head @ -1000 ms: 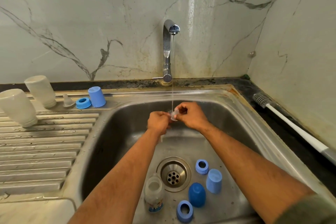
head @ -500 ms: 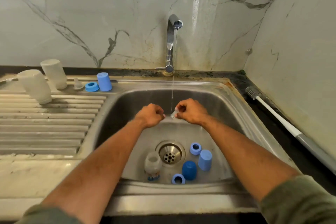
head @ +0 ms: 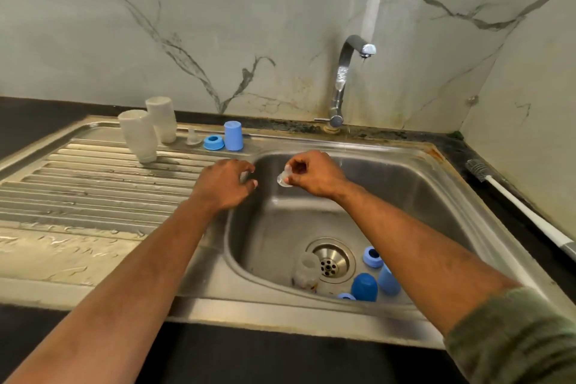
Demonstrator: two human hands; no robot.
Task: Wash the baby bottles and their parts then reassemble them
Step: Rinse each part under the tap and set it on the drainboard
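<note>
Right now your right hand point(head: 314, 174) pinches a small clear teat point(head: 285, 179) over the far left part of the sink basin point(head: 420, 190), fingers curled round it. Your left hand point(head: 226, 185) hovers just left of it at the basin's left rim, fingers loosely curled, holding nothing. Hands sit near each other, not touching.

On the draining board point(head: 93, 184), far side: two whitish bottles point(head: 138, 135) upside down, then to the right a second clear teat point(head: 194, 137), a blue ring point(head: 213, 142) and a blue cap point(head: 233, 135).

Near the drain point(head: 330, 260) in the basin: a clear bottle point(head: 307, 271) on its left, a blue ring in the basin point(head: 373, 256) on its right, a dark blue cap point(head: 364, 287), a light blue cap point(head: 389, 280) and another ring point(head: 346, 296) partly hidden at the near wall.

Tap point(head: 346, 78) stands at the far edge. Bottle brush point(head: 523, 207) lies on the right counter.
</note>
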